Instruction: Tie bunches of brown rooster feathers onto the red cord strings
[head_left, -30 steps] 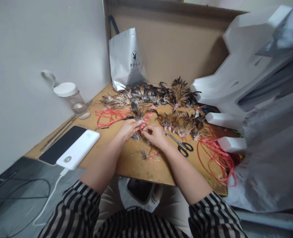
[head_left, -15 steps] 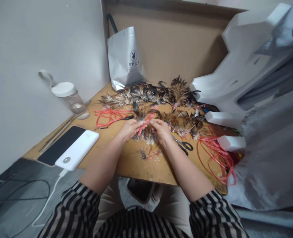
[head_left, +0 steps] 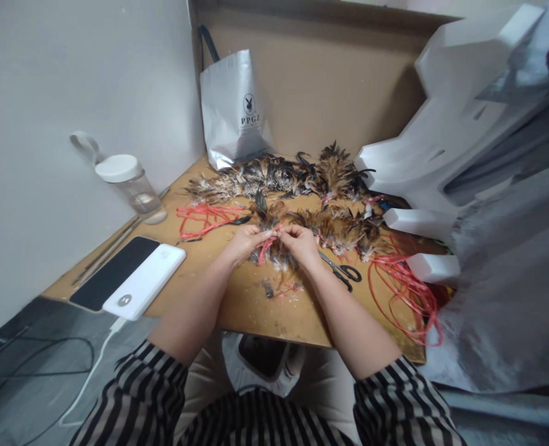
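My left hand [head_left: 249, 243] pinches a small bunch of brown feathers [head_left: 268, 214] whose dark tips point away from me. A strip of red plastic ribbon [head_left: 265, 251] hangs down from the pinch. Close against it, my right hand [head_left: 299, 243] is closed on the same ribbon at the base of the bunch. The fingertips of both hands nearly touch and hide the joint. Under and beyond my hands lie loose feathers, and a row of brown feathers [head_left: 343, 229] stretches to the right. Black-handled scissors [head_left: 341, 269] rest beside my right wrist.
A long pile of feathers [head_left: 274, 173] lies at the back before a silver bag [head_left: 230, 111]. Red ribbon bundles lie left [head_left: 207, 217] and right [head_left: 406, 288]. A phone [head_left: 116, 272], a white power bank [head_left: 144, 282] and a bottle [head_left: 132, 186] are left; white foam [head_left: 395, 161] stands right.
My right hand has moved left, bringing its fingertips up to the left ones. The red ribbon spread between the hands is now gathered at the feather base, and the bunch has shifted slightly right.
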`<state>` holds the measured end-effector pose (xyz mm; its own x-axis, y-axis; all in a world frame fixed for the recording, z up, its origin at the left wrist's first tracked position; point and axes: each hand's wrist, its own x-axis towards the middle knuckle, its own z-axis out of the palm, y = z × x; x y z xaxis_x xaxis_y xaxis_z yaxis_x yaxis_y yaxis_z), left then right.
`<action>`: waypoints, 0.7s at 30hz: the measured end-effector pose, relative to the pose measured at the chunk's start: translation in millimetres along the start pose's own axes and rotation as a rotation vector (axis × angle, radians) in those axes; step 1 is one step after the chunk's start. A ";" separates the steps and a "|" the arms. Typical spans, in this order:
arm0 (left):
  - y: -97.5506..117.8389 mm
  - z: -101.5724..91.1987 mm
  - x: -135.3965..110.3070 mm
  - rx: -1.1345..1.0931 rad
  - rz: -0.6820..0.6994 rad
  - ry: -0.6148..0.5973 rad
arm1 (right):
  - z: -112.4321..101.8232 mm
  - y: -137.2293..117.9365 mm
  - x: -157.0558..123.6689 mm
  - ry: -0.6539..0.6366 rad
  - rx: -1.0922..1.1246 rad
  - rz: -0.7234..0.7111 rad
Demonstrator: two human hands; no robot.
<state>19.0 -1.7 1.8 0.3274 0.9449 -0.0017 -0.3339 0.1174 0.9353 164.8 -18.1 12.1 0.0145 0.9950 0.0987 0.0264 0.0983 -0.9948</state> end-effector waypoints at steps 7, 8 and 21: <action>-2.6 -2.8 2.6 0.116 0.018 0.071 | -2.0 7.0 3.9 0.011 -0.048 -0.019; -2.9 -3.3 2.9 0.126 0.014 0.084 | -2.2 7.9 4.6 0.008 -0.046 -0.011; 1.6 -6.0 5.5 -0.031 0.048 0.203 | -5.5 -12.0 -2.9 -0.093 0.222 -0.018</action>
<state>14.9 5.5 1.1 0.1266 0.9914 -0.0318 -0.3726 0.0772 0.9248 170.0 -22.3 23.9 -0.0759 0.9893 0.1242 -0.1943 0.1075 -0.9750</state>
